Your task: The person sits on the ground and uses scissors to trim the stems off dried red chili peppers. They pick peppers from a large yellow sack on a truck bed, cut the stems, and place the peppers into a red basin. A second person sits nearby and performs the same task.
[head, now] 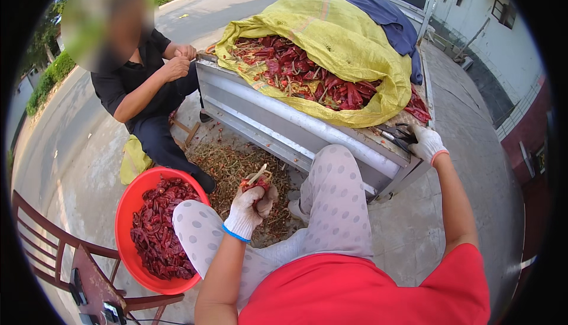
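My left hand [247, 207], in a white knit glove with a blue cuff, holds dried red chili peppers [256, 184] upright, their pale stems sticking up. At the right corner of the truck bed, my gloved right hand [425, 144] is on the dark handles of a pair of scissors or snips [397, 136]. The blades lie over the bed's edge, and whether the fingers are closed round the handles is unclear. A yellow woven sack [337, 36] lies on the bed, its mouth spilling dried red peppers [306, 67]. By my left knee stands a red plastic basin [126, 218] with stemless-looking peppers [164, 232] in it.
A person [146, 76] in dark clothes sits at the left, hands raised near the bed corner. Cut stems and scraps [230, 169] cover the ground under the metal tailgate [275, 116]. A wooden chair [88, 271] with small devices on it stands at lower left. Dark blue cloth [377, 14] drapes the sack.
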Motion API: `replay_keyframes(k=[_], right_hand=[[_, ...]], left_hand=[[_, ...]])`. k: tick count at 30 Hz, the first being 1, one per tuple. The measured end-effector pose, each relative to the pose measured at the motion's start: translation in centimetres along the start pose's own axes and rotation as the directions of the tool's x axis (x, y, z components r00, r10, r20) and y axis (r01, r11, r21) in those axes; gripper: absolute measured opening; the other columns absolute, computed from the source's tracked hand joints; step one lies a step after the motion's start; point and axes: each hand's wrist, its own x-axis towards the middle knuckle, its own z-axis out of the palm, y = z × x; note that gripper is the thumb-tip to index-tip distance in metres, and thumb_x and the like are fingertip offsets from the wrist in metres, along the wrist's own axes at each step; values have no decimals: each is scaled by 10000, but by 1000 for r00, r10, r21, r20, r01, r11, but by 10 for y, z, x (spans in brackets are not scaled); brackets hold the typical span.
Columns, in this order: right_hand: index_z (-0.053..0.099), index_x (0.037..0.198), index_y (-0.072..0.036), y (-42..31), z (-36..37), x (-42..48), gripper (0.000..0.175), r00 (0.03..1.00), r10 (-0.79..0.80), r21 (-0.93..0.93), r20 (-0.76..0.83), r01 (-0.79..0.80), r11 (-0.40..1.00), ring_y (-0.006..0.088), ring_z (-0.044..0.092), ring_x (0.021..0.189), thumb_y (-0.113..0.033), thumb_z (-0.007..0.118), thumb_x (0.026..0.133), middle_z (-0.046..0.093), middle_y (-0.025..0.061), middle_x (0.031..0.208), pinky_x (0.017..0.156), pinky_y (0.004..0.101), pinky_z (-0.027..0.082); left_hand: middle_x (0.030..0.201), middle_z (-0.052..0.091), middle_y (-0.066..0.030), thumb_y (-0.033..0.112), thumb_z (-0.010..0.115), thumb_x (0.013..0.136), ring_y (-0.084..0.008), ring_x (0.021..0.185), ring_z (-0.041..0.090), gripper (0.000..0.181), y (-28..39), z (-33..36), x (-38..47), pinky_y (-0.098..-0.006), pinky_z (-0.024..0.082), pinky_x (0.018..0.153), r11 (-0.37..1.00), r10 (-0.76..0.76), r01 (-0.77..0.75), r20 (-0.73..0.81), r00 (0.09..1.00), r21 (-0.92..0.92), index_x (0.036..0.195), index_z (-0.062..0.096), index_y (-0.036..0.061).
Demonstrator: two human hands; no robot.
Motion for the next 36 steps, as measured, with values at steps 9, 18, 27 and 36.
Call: replay_keyframes(k=[9, 18, 27, 36], right_hand=[[651, 888, -35, -45, -37, -63, 256, 946, -117, 15, 304, 118, 993, 393, 667, 851, -246, 674, 745, 683, 207, 849, 741, 464, 530], [617, 1020, -30, -193, -25, -97, 633, 880, -471, 479, 59, 389, 787, 377, 650, 829, -487, 834, 639, 658, 175, 857, 732, 445, 512], [611, 1160, -63, -255, -33, -70, 712, 822, -568, 239, -22, 557, 796, 329, 594, 1042, -539, 765, 654, 657, 157, 1072, 898, 435, 458], [583, 1232, -91, -262, -38, -62, 699, 791, -611, 82, 34, 607, 790, 316, 574, 1087, -559, 710, 730, 643, 156, 1120, 898, 456, 427]], left_hand=[[842, 674, -145, 19, 534, 796, -153, 489, 531, 348, 6, -15, -6, -264, 382, 428, 999, 26, -27, -25, 999, -31, 1142, 568, 35], [805, 587, -112, 207, 672, 735, -149, 551, 466, 351, -4, -19, -3, -282, 322, 469, 986, -25, 42, 107, 994, -163, 1020, 577, 27], [715, 628, -116, 152, 609, 817, -119, 448, 462, 392, -1, -30, -4, -226, 318, 406, 965, -215, 234, 151, 965, -115, 1155, 580, -42], [654, 574, -81, 125, 551, 859, -89, 423, 396, 390, 4, -18, -8, -219, 246, 368, 954, -248, 275, 203, 947, -117, 1200, 587, -62]])
